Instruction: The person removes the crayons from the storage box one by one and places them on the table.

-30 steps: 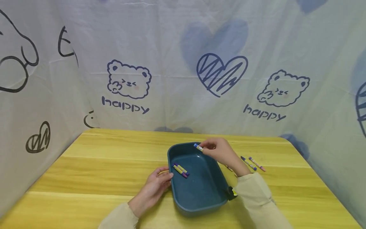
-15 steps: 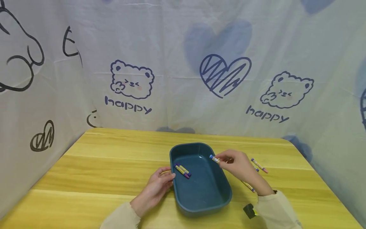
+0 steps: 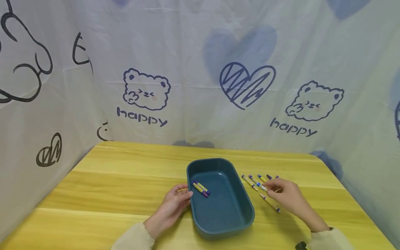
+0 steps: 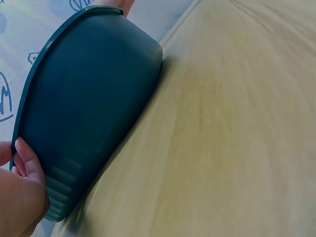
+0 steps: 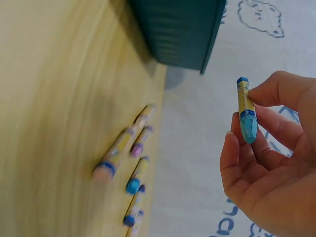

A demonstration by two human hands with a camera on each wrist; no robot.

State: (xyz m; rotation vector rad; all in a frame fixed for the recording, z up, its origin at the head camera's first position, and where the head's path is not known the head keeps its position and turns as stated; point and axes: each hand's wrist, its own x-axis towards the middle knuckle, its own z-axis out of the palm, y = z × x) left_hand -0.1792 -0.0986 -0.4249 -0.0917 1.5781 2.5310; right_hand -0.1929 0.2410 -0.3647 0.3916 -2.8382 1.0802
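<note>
A dark teal rectangular bin point(image 3: 223, 211) stands on the table, two crayons point(image 3: 201, 188) lying inside by its left wall. My left hand point(image 3: 168, 208) grips that side, thumb over the rim and fingers outside; the left wrist view shows the hand point(image 4: 22, 192) at the bin's ribbed wall point(image 4: 94, 84). To the right of the bin, my right hand point(image 3: 290, 198) pinches a light-blue crayon point(image 5: 246, 108) with a yellow wrapper between thumb and fingers. In the head view the held crayon point(image 3: 262, 186) overlaps the group of loose crayons on the table.
Several crayons lie right of the bin, among them a yellow-wrapped crayon point(image 3: 250, 183) near its wall and another crayon point(image 3: 270, 203) closer to me. Behind the yellow wood-grain table point(image 3: 125, 173) hangs a white printed cloth point(image 3: 193, 114).
My right hand has moved from over the bin's far end, rightward and down to the loose crayons, still holding the light-blue crayon. My left hand stays at the bin's left rim.
</note>
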